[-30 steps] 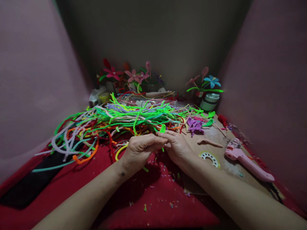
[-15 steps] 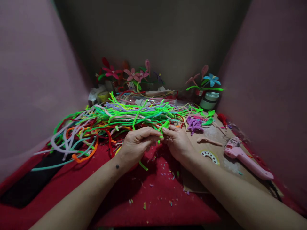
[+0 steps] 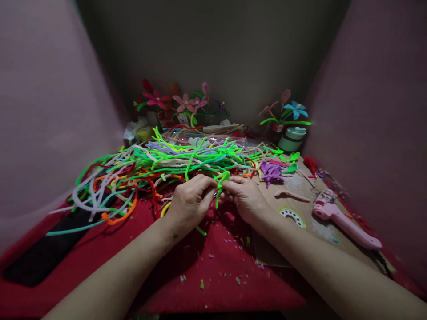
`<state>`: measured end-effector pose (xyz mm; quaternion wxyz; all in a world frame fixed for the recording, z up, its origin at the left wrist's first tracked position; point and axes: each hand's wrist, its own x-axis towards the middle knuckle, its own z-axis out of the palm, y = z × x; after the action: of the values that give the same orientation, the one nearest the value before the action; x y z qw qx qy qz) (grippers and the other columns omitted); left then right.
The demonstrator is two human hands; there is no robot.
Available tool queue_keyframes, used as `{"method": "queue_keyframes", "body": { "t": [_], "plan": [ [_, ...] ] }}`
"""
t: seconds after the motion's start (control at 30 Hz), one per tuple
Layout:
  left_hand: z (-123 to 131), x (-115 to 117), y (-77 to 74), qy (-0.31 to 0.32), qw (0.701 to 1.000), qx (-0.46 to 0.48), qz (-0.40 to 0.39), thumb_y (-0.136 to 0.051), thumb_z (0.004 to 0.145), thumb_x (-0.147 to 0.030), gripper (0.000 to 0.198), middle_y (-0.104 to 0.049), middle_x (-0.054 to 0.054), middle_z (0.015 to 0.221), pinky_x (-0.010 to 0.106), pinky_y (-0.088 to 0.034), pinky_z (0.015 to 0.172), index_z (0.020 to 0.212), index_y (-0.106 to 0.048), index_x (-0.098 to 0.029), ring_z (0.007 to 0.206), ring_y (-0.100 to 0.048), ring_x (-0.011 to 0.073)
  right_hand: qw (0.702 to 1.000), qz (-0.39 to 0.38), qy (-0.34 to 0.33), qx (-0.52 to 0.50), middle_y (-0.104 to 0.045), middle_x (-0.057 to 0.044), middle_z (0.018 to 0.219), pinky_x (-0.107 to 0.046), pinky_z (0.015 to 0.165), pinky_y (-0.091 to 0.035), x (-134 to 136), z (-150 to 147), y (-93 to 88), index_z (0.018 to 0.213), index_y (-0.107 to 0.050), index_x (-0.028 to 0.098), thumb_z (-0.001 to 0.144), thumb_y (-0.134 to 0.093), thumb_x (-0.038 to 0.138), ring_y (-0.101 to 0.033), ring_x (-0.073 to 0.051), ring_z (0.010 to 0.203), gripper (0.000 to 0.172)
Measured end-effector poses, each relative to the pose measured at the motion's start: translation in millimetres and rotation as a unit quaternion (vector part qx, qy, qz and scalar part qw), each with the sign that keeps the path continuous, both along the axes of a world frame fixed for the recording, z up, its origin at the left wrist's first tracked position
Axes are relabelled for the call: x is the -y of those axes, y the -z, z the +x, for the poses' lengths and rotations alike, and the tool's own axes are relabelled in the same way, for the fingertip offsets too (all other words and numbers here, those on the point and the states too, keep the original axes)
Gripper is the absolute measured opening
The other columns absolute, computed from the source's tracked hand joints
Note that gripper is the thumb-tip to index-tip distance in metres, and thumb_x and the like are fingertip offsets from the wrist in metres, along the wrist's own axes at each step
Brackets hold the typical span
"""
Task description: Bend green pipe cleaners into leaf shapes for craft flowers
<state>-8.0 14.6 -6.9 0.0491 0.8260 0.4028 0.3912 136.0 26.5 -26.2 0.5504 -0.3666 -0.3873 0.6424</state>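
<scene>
Two bare hands in view: left hand [image 3: 191,202] and right hand [image 3: 249,201], close together above the red-covered bench [image 3: 167,293], just in front of a wide heap of fuzzy stems [image 3: 187,161].

Left side: fingers curled inward, grip closed on a bent green stem [image 3: 223,179]. Right side: comes in from the opposite edge, grip pinching the same piece between thumb and index finger. Exact contact of fingertips partly hidden. Location of bent green stem: mid-bench, between both hands, folded into a narrow loop at the top, with one end hanging downward. Below the left hand, a further green length [image 3: 201,230], connection to the loop hidden. Just beside the left hand, a yellow curve [image 3: 164,209], partly covered.

Heap mostly green, with lilac, white, red and orange mixed in. At far left, a teal stem [image 3: 70,232] lying across a black slab [image 3: 33,258]; nearby, an orange stem [image 3: 122,220], hooked at the end.

To the right, on a brown board [image 3: 265,254]: purple flower-shaped piece [image 3: 271,173], small green leaf shapes [image 3: 290,169] near it, tan strip [image 3: 292,196], white perforated disc [image 3: 293,216] just beyond the right forearm [image 3: 316,258], pink handled tool [image 3: 350,227] toward the outer edge.

Rear right: teal lidded jar [image 3: 291,142], upright, below a blue flower [image 3: 296,110]. Rear left: pink flowers [image 3: 185,104]. Across the front: small coloured scraps [image 3: 202,284], scattered.
</scene>
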Motion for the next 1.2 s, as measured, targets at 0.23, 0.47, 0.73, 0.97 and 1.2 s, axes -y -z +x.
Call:
{"method": "queue_keyframes", "body": {
  "t": [0.23, 0.47, 0.73, 0.97, 1.2],
  "plan": [
    [2.9, 3.8, 5.9, -0.082, 0.989, -0.118, 0.043, -0.044, 0.082, -0.02, 0.013, -0.057, 0.003, 0.071, 0.023, -0.04, 0.059, 0.074, -0.054, -0.016, 0.064, -0.054, 0.0127, 0.996, 0.033, 0.04, 0.077, -0.052, 0.006, 0.045, -0.021, 0.041, -0.04, 8.0, -2.7, -2.5, 0.057, -0.05, 0.017, 0.061, -0.061, 0.017, -0.047, -0.008, 0.039, 0.011],
    [7.8, 10.4, 4.7, -0.122, 0.953, -0.271, 0.063, -0.04, 0.085, -0.023, 0.017, -0.056, 0.005, 0.072, 0.026, -0.035, 0.052, 0.076, -0.053, -0.016, 0.063, -0.053, 0.016, 0.992, 0.048, 0.043, 0.105, -0.051, 0.006, 0.05, -0.021, 0.044, -0.038, 9.8, -4.2, -0.4, 0.06, -0.05, 0.017, 0.061, -0.056, 0.014, -0.048, -0.009, 0.043, 0.007],
    [5.4, 11.0, 1.9, -0.02, 0.966, -0.256, 0.026, -0.039, 0.083, -0.008, 0.016, -0.055, 0.006, 0.079, 0.025, -0.043, 0.062, 0.084, -0.055, -0.014, 0.068, -0.052, 0.0153, 0.997, 0.013, -0.022, 0.074, -0.054, 0.003, 0.045, -0.022, 0.044, -0.037, 6.0, -0.9, 0.2, 0.056, -0.055, 0.016, 0.061, -0.056, 0.016, -0.048, -0.01, 0.041, 0.005],
    [-2.0, -1.2, -6.8, -0.034, 0.982, 0.094, -0.162, -0.063, 0.071, -0.022, 0.032, -0.057, 0.004, 0.094, 0.026, -0.047, 0.065, 0.101, -0.054, -0.018, 0.076, -0.056, 0.0141, 1.0, -0.003, 0.002, 0.016, -0.053, 0.003, 0.046, -0.022, 0.044, -0.042, 1.4, 1.0, -1.5, 0.056, -0.055, 0.016, 0.058, -0.056, 0.013, -0.049, -0.009, 0.041, 0.004],
    [-8.0, -11.3, -8.4, 0.077, 0.744, 0.335, -0.572, -0.07, 0.061, -0.021, 0.022, -0.051, -0.004, 0.051, 0.015, -0.034, 0.032, 0.068, -0.052, -0.013, 0.038, -0.044, 0.0046, 1.0, 0.0, -0.004, 0.025, -0.055, 0.003, 0.051, -0.023, 0.043, -0.043, 0.9, 0.0, -0.8, 0.059, -0.055, 0.016, 0.058, -0.057, 0.014, -0.049, -0.009, 0.041, 0.003]
  ]
}}
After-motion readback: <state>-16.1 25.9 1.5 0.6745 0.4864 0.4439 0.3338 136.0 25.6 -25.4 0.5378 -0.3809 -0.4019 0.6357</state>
